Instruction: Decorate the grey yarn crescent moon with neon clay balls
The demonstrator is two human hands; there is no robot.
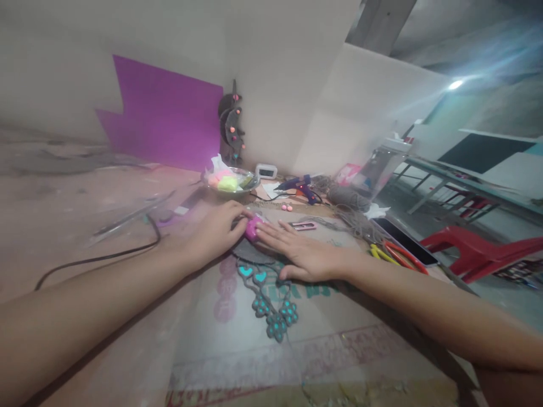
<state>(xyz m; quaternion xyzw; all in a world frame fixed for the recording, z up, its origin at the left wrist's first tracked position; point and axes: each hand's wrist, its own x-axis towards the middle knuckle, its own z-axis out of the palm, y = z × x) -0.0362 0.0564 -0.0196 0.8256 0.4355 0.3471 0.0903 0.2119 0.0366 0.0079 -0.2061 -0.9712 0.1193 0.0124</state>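
Here, your right hand (311, 257) lies spread, touching the pink lump (253, 229) on the grey piece (250, 252), toward the tabletop's (139, 356) far edge. Whether your left hand (218, 226) pinches, I cannot tell. The lump seems soft, light; hold its sides.

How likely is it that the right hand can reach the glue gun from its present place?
Probably yes: the glue gun lies beyond the right hand, with only a flat cutter and loose yarn between. The hand would first have to come off the pink lump.
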